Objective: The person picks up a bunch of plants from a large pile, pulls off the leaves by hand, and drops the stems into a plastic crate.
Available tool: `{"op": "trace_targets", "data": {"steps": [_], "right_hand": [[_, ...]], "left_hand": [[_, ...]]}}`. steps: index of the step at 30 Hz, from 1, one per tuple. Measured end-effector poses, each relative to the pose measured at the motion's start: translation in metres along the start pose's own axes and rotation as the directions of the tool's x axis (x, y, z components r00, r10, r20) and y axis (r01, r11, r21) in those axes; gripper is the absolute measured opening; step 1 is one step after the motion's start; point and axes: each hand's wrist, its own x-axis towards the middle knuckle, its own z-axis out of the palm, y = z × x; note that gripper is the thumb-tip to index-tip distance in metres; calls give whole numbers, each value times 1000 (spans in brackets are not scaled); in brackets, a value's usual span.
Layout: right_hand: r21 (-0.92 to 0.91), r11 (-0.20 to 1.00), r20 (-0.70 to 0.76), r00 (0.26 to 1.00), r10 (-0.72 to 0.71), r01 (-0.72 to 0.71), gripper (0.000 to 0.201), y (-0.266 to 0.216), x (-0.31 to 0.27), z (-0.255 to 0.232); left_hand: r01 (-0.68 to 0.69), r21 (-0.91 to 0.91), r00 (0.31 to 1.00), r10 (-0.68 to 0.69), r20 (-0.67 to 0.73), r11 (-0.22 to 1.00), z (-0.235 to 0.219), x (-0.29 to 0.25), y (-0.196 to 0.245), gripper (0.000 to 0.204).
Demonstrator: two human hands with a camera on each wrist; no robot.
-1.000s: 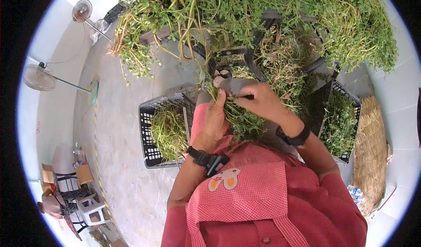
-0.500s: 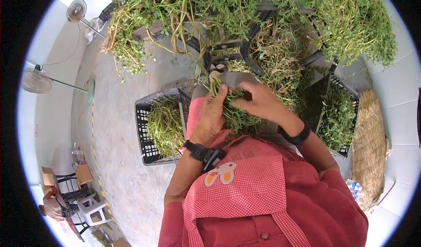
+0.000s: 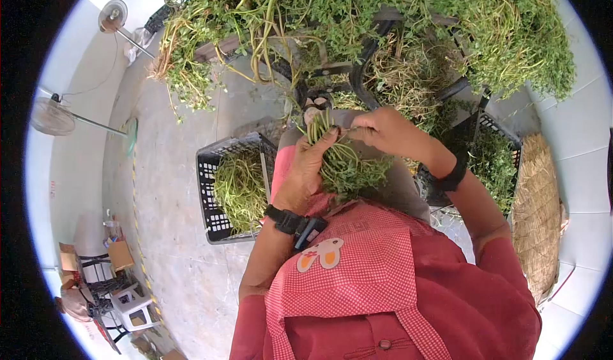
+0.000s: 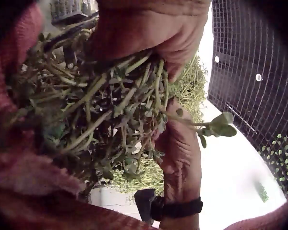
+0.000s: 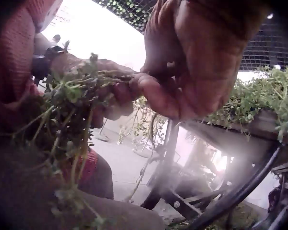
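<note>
In the left hand (image 3: 308,168), the green bunch (image 3: 351,168) (its middle, anyway) is partly hidden.

"What's the person wearing up top?"

"A red shirt (image 3: 466,302), its sleeves (image 3: 507,264) stopping above the elbows. One round button (image 3: 384,344) shows at the bottom centre of the frame, with thin raised cords beside it."

"And over that?"

"An apron (image 3: 364,277) in tiny red-and-white checks, with matching straps (image 3: 424,334) running off the bottom. Left of centre sits a white patch (image 3: 320,255) with two rounded lobes, orange ovals and a small red mark."

"Anything on the wrists?"

"Black bands: the left band (image 3: 280,217) carries a boxy dark device (image 3: 311,232); the right band (image 3: 454,173) is wide and plain."

"Legs?"

"Grey trousers (image 3: 408,191)."
</note>
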Motion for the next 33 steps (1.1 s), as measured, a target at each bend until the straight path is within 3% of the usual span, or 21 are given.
{"op": "trace_targets", "data": {"steps": [1, 3, 4, 7, 9, 10, 13, 16, 19, 21, 22, 24, 25, 26, 27, 28, 29, 30, 31, 32, 33], "right_hand": [[-1, 1000, -2, 1000, 0, 0, 32, -4, 0, -5], [280, 924, 186, 959, 215, -261, 31, -11, 0, -12], [280, 923, 186, 959, 216, -262, 31, -12, 0, -11], [304, 842, 317, 881, 351, -445, 33, -12, 5, -10], [155, 986, 78, 996, 53, -65, 33, -14, 2, -5], [154, 986, 73, 996, 54, -65, 33, -17, 1, -4], [-159, 985, 20, 997, 78, -74, 31, -29, -1, -3], [-197, 980, -92, 996, -9, -9, 31, -23, -2, 7], [-142, 987, -55, 995, -89, 80, 31, -16, -2, 18], [-125, 987, 4, 995, -101, 100, 32, -20, -10, 18], [-114, 986, 55, 992, -116, 122, 33, -27, -14, 15], [173, 930, 141, 926, -349, 324, 25, -63, -27, 17], [296, 896, 77, 927, -368, 331, 22, -67, -32, 22], [298, 897, 72, 929, -362, 326, 22, -66, -35, 18], [613, 789, 30, 999, 35, -46, 23, -63, -38, 10], [833, 449, 134, 904, 405, -324, 25, -54, -39, -2], [785, 617, 44, 998, 42, -61, 23, -16, -41, -8], [787, 615, 50, 998, 33, -60, 23, -10, -43, -5], [972, 212, 91, 995, 48, -99, 22, -10, -43, -5], [966, -229, 136, 990, 48, -122, 22, -11, -42, -7], [959, -205, 240, 942, 233, -194, 18, -16, -45, -8]], "left_hand": [[-1, 1, 1000, 1, 2, 1000, -2, 1, 0, 14], [18, 5, 996, -19, 90, 1000, -8, 4, -1, 16], [19, 5, 996, -20, 90, 1000, -9, 4, -3, 16], [-42, 44, 995, 38, 87, 998, -10, 12, -2, 14], [-35, 39, 996, 31, 81, 999, -10, 10, -3, 13], [-35, 42, 996, 32, 85, 999, -6, 9, -2, 13], [-95, 118, 995, 89, 54, 988, 4, 2, -2, 13], [-166, 255, 985, 172, 1, 953, 6, 6, -4, 13], [-262, 275, 965, 247, 88, 925, -9, 16, -15, 12], [-268, 496, 963, 218, 157, 826, -16, 16, -17, 11], [-259, 498, 966, 211, 152, 827, -14, 15, -15, 11], [-161, 492, 971, 225, -75, 856, -4, 15, -8, 10], [-83, 349, 982, 137, -133, 933, -10, 21, -4, 12], [-77, 353, 983, 130, -130, 933, -15, 21, -4, 12], [-48, 225, 991, 75, -114, 973, -20, 19, -5, 13], [-27, 89, 995, 35, -93, 996, -19, 17, 1, 16], [-22, 70, 998, 25, -50, 997, -29, 23, -1, 16], [-27, 69, 998, 31, -59, 997, -32, 25, 0, 16], [30, -69, 999, -33, -42, 997, -32, 28, 1, 17], [91, -206, 995, -96, -10, 974, -32, 32, 1, 19], [104, -248, 995, -99, 35, 963, -35, 37, -1, 20]]}}
